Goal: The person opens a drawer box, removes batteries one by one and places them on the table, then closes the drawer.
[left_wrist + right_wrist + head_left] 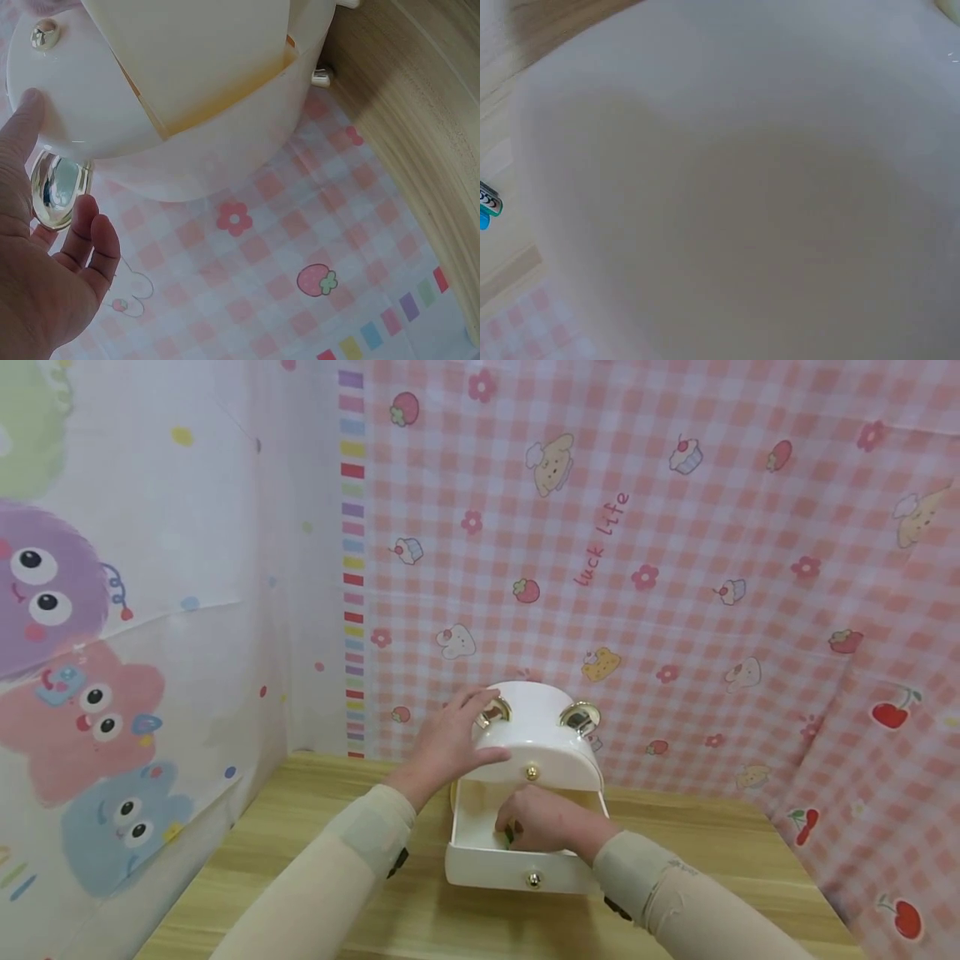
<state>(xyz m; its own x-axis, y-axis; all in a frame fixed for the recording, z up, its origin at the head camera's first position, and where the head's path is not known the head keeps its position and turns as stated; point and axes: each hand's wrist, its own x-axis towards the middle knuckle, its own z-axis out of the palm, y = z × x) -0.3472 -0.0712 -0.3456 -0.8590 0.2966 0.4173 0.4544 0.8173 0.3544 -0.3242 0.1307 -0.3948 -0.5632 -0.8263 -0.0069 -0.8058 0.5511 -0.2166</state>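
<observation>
Nearest to me is the wooden table (300, 860). Over it, just before my right hand (546, 818), there is the front of the pulled-out drawer (491, 867), with a gold knob (533, 880). This hand is inside the drawer, its fingers curled and pinching a small green thing (509, 836). Farther, my left hand (448, 739) is loosely spread at the white box (532, 714), thumb resting on its front, other fingers beside a gold-rimmed oval (58, 189). Behind both hands hangs a pink checked cloth (480, 468).
</observation>
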